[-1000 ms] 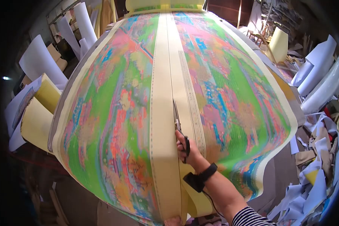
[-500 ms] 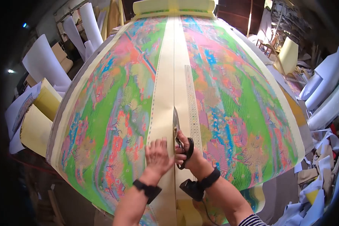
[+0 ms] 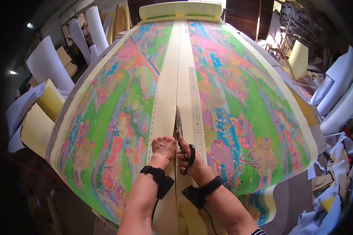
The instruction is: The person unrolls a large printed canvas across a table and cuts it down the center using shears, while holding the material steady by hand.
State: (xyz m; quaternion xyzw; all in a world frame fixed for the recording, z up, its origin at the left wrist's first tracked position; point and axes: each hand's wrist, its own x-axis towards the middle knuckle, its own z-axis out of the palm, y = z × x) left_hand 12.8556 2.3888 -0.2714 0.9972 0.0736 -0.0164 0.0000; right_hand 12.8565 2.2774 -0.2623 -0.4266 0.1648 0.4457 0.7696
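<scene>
A long printed sheet [image 3: 106, 102] with a colourful landscape pattern covers the table, with a plain cream band [image 3: 166, 98] down its middle. My right hand [image 3: 190, 158] is closed around black-handled scissors [image 3: 179, 121], whose blades point away along the band at the front of a lengthwise cut. To the left of the scissors, my left hand [image 3: 163, 148] is curled closed at the cut edge of the sheet; its fingertips are hidden. Below the hands the two cut edges lie close together. Each wrist carries a black strap with a small box.
A roll of the sheet [image 3: 180, 11] lies at the table's far end. Rolled white sheets [image 3: 47, 64] and yellow sheets [image 3: 37, 127] stand at the left. Along the right side are more white rolls [image 3: 335, 78] and a heap of scraps [image 3: 333, 184].
My left hand has gone from lying flat with fingers stretched to curled at the cut edge. My right hand and the scissors have shifted slightly left, and the cut reaches a little farther.
</scene>
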